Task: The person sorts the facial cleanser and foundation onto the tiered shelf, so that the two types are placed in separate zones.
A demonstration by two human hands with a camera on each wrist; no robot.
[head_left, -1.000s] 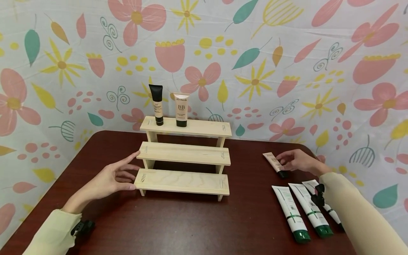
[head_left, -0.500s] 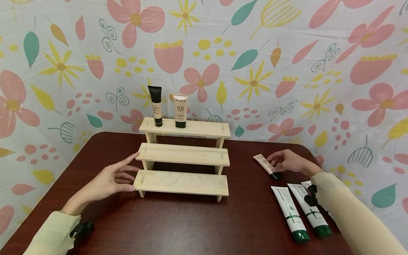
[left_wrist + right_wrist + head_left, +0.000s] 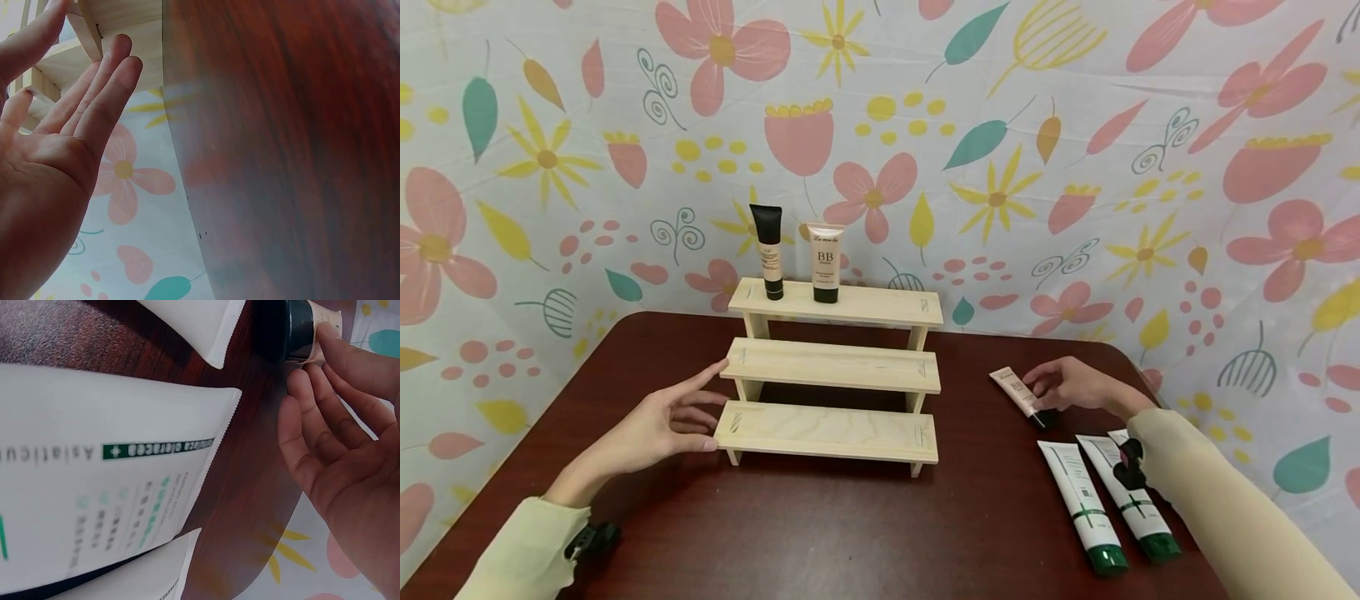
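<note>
A three-tier wooden display rack [image 3: 835, 432] stands in the middle of the table. My left hand [image 3: 643, 429] touches its left end, index fingertip at the middle tier and thumb at the lowest; the left wrist view has these fingers [image 3: 103, 103] fairly straight. To the right of the rack, my right hand [image 3: 1082, 387] pinches a beige BB cream tube [image 3: 1019, 392], tilted with its black cap towards me. In the right wrist view the thumb presses the tube near its dark cap [image 3: 284, 331]. Whether the tube touches the table is unclear.
On the top tier stand a black-and-beige tube [image 3: 771, 254] and another BB cream tube [image 3: 826, 262]. White tubes with green caps [image 3: 1082, 504] lie at the right front, one partly under the right sleeve [image 3: 1217, 483]. A flowered cloth [image 3: 880, 108] hangs behind the table [image 3: 820, 533].
My right hand has moved left with the BB cream tube, closer to the rack, slowing in the last half second. The left hand has stayed at the rack.
</note>
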